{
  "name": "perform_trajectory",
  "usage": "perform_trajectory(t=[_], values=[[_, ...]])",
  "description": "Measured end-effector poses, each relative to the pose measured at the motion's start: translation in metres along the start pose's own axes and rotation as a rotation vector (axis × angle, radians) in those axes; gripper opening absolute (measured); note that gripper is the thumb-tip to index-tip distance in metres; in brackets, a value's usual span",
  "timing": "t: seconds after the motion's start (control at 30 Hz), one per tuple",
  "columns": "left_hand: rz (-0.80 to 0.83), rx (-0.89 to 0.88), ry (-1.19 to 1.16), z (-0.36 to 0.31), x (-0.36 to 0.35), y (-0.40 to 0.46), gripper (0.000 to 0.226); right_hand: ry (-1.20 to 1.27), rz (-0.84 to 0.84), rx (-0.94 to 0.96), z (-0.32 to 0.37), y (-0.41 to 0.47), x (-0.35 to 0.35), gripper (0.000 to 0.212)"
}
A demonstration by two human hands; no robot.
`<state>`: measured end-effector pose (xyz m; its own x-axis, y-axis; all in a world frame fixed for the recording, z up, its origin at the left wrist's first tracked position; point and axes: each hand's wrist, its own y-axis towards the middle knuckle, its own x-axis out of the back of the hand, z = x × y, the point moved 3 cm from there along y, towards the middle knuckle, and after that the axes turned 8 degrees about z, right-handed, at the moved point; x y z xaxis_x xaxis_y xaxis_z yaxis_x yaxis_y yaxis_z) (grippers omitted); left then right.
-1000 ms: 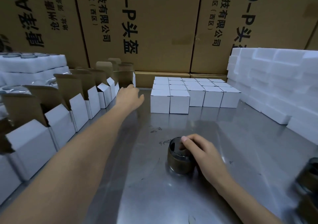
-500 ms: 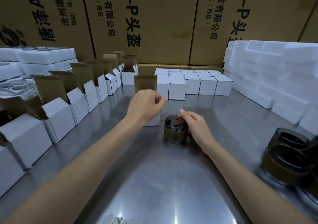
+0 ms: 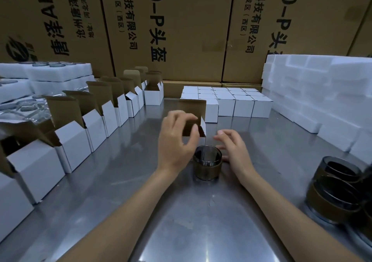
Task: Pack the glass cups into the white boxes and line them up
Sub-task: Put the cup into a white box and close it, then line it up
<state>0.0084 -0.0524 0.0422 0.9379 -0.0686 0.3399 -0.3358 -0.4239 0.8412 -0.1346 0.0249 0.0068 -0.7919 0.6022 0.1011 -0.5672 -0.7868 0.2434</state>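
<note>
My left hand (image 3: pixel 177 140) pinches a brown side flap of an open white box (image 3: pixel 198 136) that stands on the steel desk (image 3: pixel 201 221) near the middle, its tall lid flap upright behind my fingers. Just in front of that box stands a dark glass cup (image 3: pixel 207 165), upright on the desk. My right hand (image 3: pixel 234 151) hovers just right of the cup with fingers loosely spread, holding nothing; I cannot tell whether the lower fingers touch the glass. Along the left runs a row of open boxes (image 3: pixel 96 124) with flaps up. At the far side sits a block of closed boxes (image 3: pixel 231 102), lined up in rows. More cups (image 3: pixel 338 193) stand stacked at the near right edge. White foam blocks (image 3: pixel 314 92) pile up on the far right, in front of big brown cartons (image 3: pixel 181 30).
</note>
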Motion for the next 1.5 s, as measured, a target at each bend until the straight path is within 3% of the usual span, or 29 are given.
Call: perform_trajectory(t=[0.1, 0.23, 0.37, 0.47, 0.67, 0.83, 0.93, 1.07, 1.27, 1.5], values=[[-0.036, 0.215, -0.184, 0.019, -0.002, 0.0, 0.034, -0.05, 0.027, 0.031, -0.001, 0.0, -0.003, 0.012], [0.075, 0.551, -0.463, 0.038, -0.014, -0.005, 0.058, -0.098, 0.117, 0.052, 0.001, -0.003, -0.008, 0.031], [0.132, 0.499, -0.429, 0.033, -0.021, -0.005, 0.05, -0.065, 0.131, 0.033, 0.002, -0.003, -0.007, 0.051], [0.142, 0.433, -0.344, 0.023, -0.024, -0.006, 0.043, -0.068, 0.108, 0.02, 0.003, -0.003, -0.006, 0.056], [0.082, 0.45, -0.395, 0.021, -0.02, -0.008, 0.031, -0.07, 0.037, -0.023, 0.001, -0.001, -0.002, 0.026], [0.084, 0.484, -0.486, 0.022, -0.018, -0.004, 0.017, -0.067, 0.05, -0.043, -0.001, 0.002, -0.004, 0.022], [0.131, 0.453, -0.525, 0.017, -0.018, 0.0, 0.029, -0.07, 0.063, -0.047, -0.001, 0.002, -0.005, 0.022], [0.192, 0.607, -0.71, 0.025, -0.02, 0.001, 0.05, -0.078, 0.061, -0.042, -0.001, 0.002, -0.004, 0.022], [0.258, 0.725, -0.779, 0.036, -0.019, 0.0, 0.048, -0.039, 0.084, -0.035, 0.0, 0.002, -0.006, 0.026], [0.249, 0.715, -0.834, 0.039, -0.021, -0.002, 0.057, -0.061, 0.101, -0.024, 0.004, -0.002, -0.005, 0.025]])
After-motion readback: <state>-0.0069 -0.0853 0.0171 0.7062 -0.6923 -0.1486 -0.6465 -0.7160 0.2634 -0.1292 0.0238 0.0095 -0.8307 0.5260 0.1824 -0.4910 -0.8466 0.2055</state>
